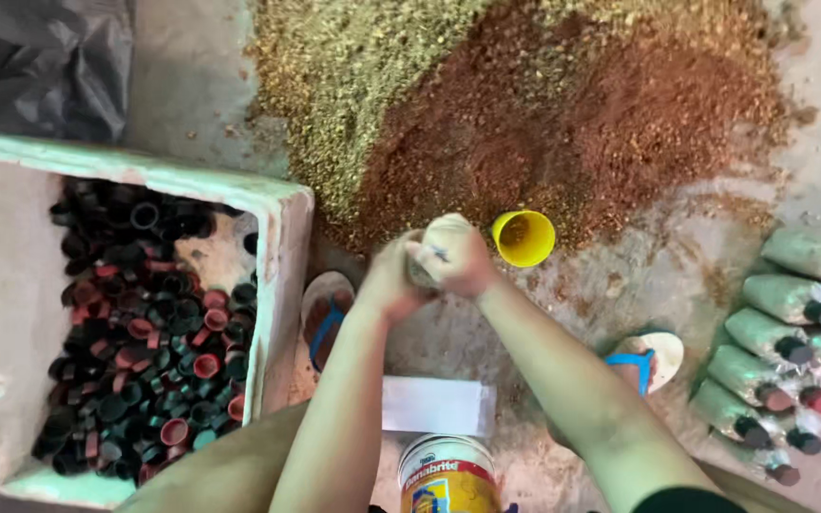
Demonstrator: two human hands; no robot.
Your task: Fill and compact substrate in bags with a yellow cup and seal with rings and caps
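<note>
On the floor [192,85] before the sawdust heap [525,104], both hands, left hand [390,280] and right hand [463,261], grip one upright, seemingly filled bag [444,236], fingers closed around its top.

Glossy yellow plastic cup [523,237]; rough white foam box [282,285].

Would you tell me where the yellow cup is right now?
In the head view the yellow cup sits on the floor just right of the hands, at the near edge of the reddish-brown heap.
</note>
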